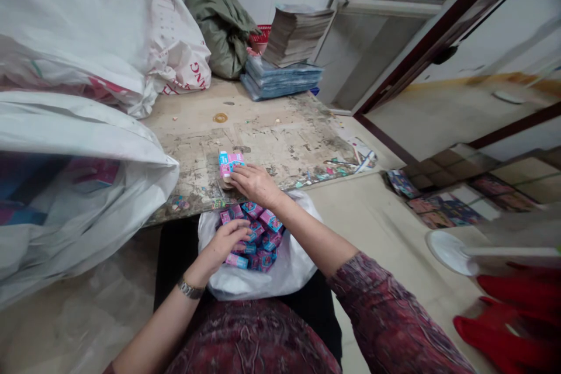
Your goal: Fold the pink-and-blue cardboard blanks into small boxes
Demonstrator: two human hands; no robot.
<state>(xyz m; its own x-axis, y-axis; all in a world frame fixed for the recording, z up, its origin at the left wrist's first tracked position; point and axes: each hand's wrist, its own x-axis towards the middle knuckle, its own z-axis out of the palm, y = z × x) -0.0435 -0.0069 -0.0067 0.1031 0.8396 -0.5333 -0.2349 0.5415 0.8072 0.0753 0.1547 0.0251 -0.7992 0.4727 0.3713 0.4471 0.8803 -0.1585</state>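
Observation:
My right hand (pixel 256 185) lies at the table's front edge, its fingers stretched over the right side of a small pink and blue carton (pixel 228 162). The carton looks flat, and brown card shows under it; my thumb is hidden. Below, on my lap, a white plastic bag (pixel 291 272) holds many small purple, pink and blue boxes (pixel 265 258). Over the left part of these boxes hovers my left hand (pixel 228 241), fingers apart and nothing gripped in them. Whether its fingertips touch a box I cannot tell.
Large white sacks (pixel 74 128) crowd the left side of the worn table (pixel 272 128). At the back stand a green sack (pixel 221 29), a stack of grey sheets (pixel 295 35) and blue bundles (pixel 280 79). A rubber band ring (pixel 220 117) lies mid-table. Red chairs (pixel 504 321) are at lower right.

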